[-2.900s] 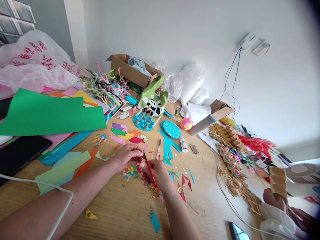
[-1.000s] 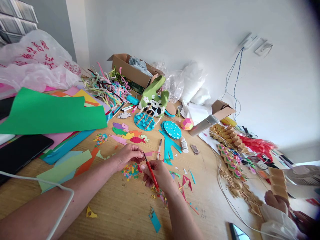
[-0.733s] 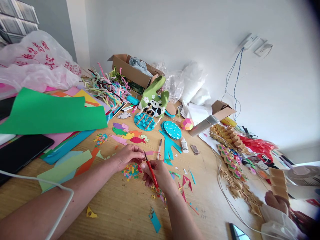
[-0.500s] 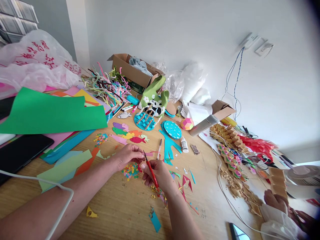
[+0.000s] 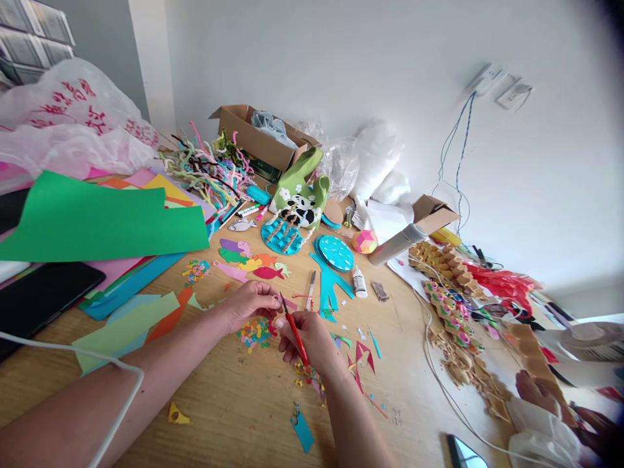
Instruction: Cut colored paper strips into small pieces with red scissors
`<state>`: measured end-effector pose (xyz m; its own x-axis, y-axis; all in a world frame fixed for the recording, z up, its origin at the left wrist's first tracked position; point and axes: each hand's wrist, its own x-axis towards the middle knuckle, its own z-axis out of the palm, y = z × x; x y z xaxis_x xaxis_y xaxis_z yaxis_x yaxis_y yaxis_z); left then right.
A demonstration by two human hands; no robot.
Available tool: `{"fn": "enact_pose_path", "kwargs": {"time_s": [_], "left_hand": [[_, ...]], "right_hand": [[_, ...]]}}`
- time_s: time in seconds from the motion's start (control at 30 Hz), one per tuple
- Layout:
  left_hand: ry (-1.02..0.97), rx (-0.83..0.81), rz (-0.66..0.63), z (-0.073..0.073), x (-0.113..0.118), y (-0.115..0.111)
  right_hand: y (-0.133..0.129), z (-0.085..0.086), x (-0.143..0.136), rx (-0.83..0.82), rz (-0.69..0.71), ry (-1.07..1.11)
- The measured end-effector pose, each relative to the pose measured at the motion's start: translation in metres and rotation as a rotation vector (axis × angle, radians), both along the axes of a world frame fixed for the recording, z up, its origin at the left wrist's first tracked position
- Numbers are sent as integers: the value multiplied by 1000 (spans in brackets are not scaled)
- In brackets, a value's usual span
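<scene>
My right hand (image 5: 309,341) grips red-handled scissors (image 5: 296,335), seen edge-on, with the narrow dark tip pointing away and up. Close to that tip, my left hand (image 5: 253,305) has thumb and forefinger pinched together on a small reddish scrap of paper, mostly hidden by the fingertips. Under the hands lies a pile of small coloured paper dots (image 5: 254,333). Just beyond are paper fish cutouts, among them a red fish (image 5: 268,272) and a green fish (image 5: 233,255). Dark red paper offcuts (image 5: 363,354) lie right of my right wrist.
Coloured paper sheets (image 5: 112,224) and a black phone (image 5: 58,296) lie at left. A panda-decorated green bag (image 5: 299,198), blue discs (image 5: 335,252), a glue bottle (image 5: 359,283) and a grey cylinder (image 5: 397,244) stand beyond. Another person's hand (image 5: 536,392) holds a cardboard strip (image 5: 533,354) at right.
My hands and the scissors have hardly moved; the small scrap at my left fingertips shows slightly differently. At right, the other person's cardboard strip has tilted and shifted left.
</scene>
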<state>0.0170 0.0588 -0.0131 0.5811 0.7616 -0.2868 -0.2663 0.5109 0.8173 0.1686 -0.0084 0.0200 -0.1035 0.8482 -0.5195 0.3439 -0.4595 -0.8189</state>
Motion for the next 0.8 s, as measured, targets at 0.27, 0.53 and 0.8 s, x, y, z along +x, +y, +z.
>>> {"fn": "enact_pose_path", "kwargs": {"time_s": [0.27, 0.53, 0.8], "left_hand": [[9, 15, 16, -2, 2, 0], [39, 38, -5, 0, 0, 0], [11, -3, 39, 0, 0, 0]], "right_hand": [[0, -4, 1, 7, 0, 13], [0, 0, 2, 5, 22, 15], [0, -1, 2, -7, 19, -10]]}}
